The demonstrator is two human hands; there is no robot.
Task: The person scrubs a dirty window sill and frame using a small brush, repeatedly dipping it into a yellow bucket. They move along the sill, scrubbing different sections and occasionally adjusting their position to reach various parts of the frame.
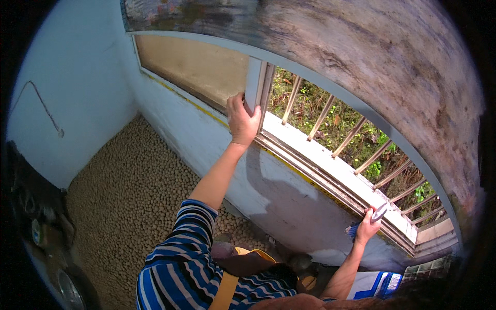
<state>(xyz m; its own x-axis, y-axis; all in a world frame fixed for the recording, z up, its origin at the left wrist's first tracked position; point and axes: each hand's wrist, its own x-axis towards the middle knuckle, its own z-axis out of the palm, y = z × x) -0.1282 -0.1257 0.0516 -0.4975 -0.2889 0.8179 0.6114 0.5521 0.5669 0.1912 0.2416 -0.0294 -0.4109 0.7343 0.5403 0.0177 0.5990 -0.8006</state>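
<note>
My left hand (pixel 242 122) is on the upright edge of a sliding window sash (pixel 254 83), its thumb on the frame side and its fingers over towards the pane. The sash holds a dusty, cloudy pane (pixel 190 64). My right hand (pixel 367 229) grips a small brush by its pale handle (pixel 379 212), above the right end of the window track (pixel 329 186). Blue bristles (pixel 352 231) stick out below that hand. To the right of the sash the window stands uncovered, with metal bars (pixel 344 136) outside a white sill (pixel 300 133).
A deep heap of small round tan objects (pixel 128 201) covers the floor at left. Yellow tape (pixel 313 184) runs along the wall below the track. A blue-and-white sack (pixel 376 283) lies at lower right. Dark, cluttered items (pixel 42 228) stand at far left. Plants (pixel 372 170) grow outside.
</note>
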